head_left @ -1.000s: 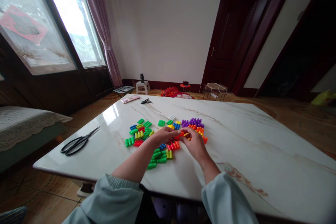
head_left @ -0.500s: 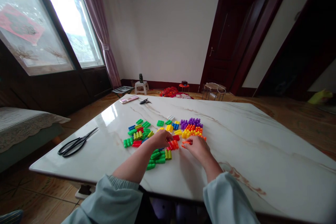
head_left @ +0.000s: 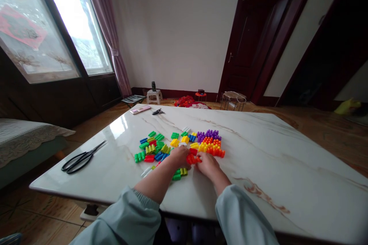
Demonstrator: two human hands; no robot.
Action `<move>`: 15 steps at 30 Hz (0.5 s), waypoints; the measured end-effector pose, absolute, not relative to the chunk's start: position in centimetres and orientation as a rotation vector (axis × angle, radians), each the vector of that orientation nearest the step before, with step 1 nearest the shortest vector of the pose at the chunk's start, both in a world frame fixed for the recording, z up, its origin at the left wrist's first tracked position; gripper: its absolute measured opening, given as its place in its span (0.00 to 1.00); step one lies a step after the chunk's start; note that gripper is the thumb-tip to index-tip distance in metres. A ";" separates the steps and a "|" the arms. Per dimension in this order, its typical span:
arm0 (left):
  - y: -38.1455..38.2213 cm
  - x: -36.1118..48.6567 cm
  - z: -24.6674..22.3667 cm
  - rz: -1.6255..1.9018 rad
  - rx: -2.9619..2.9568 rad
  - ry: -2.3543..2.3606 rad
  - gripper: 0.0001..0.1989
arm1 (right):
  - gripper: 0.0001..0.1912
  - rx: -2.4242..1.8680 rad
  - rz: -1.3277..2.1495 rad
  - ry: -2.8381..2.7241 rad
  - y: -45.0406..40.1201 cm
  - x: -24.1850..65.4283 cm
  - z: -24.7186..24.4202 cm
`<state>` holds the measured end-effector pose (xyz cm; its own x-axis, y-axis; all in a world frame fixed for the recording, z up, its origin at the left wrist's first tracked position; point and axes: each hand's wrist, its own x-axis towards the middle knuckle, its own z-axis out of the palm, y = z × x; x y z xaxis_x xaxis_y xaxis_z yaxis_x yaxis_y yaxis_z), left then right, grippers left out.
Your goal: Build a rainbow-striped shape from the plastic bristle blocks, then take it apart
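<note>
My left hand (head_left: pixel 179 156) and my right hand (head_left: pixel 207 164) are close together over the near side of a pile of plastic building blocks. Between them is an orange building block (head_left: pixel 193 159), with the fingers of both hands closed on it; whether it is one piece or two touching I cannot tell. Just beyond lies a red block (head_left: pixel 193 151). Purple blocks (head_left: pixel 209 135), orange ones and yellow blocks (head_left: pixel 204 147) stand packed in rows, studs showing, past my right hand. Loose green blocks (head_left: pixel 140 156) and others in blue, red, yellow and white lie around my left hand.
Black-handled scissors (head_left: pixel 82 159) lie on the left of the marble-patterned table (head_left: pixel 258 149). Near its far edge are a pink flat case (head_left: pixel 140 109) and a small dark tool (head_left: pixel 158 111). Stools (head_left: pixel 154 95) stand on the floor beyond.
My right hand has moved left with an orange block, up to my left hand. My left hand has shifted slightly nearer to me, uncovering yellow and white blocks behind it.
</note>
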<state>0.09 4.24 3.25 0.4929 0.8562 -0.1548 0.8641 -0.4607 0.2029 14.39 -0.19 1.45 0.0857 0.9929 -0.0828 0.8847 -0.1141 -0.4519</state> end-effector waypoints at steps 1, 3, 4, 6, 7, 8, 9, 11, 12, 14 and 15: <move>4.2 0.2 3.2 -0.050 2.490 1.470 0.26 | 0.16 -2.060 0.556 -1.888 -0.2 14.2 1.6; 4.2 0.3 3.0 -0.043 2.511 1.475 0.24 | 0.15 -2.020 0.569 -1.913 -0.2 13.8 1.8; 4.2 0.3 3.0 -0.033 2.526 1.472 0.23 | 0.14 -2.003 0.569 -1.920 -0.1 13.7 1.8; 4.3 0.3 2.8 -0.005 2.554 1.464 0.20 | 0.14 -1.982 0.563 -1.920 -0.1 13.5 1.8; 4.3 0.2 2.8 0.007 2.564 1.461 0.19 | 0.14 -1.977 0.561 -1.916 -0.1 13.5 1.7; 4.4 0.2 2.7 0.016 2.573 1.459 0.18 | 0.15 -1.972 0.559 -1.911 0.0 13.5 1.6; 4.4 0.1 2.7 0.023 2.581 1.452 0.18 | 0.15 -1.966 0.559 -1.907 0.0 13.5 1.5; 4.5 0.0 2.6 0.043 2.592 1.442 0.17 | 0.16 -1.961 0.563 -1.896 0.1 13.5 1.2; 4.5 0.0 2.5 0.056 2.595 1.436 0.18 | 0.16 -1.960 0.566 -1.891 0.2 13.6 1.0; 4.6 -0.1 2.5 0.085 2.589 1.438 0.19 | 0.16 -1.947 0.559 -1.881 0.4 13.6 0.7; 4.7 -0.2 2.4 0.106 2.577 1.449 0.20 | 0.15 -1.933 0.547 -1.876 0.5 13.6 0.6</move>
<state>-0.16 4.65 2.44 0.5218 0.8526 -0.0275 0.8396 -0.5076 0.1933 13.61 0.52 0.58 0.0278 0.9996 -0.0080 0.8473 -0.0278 -0.5303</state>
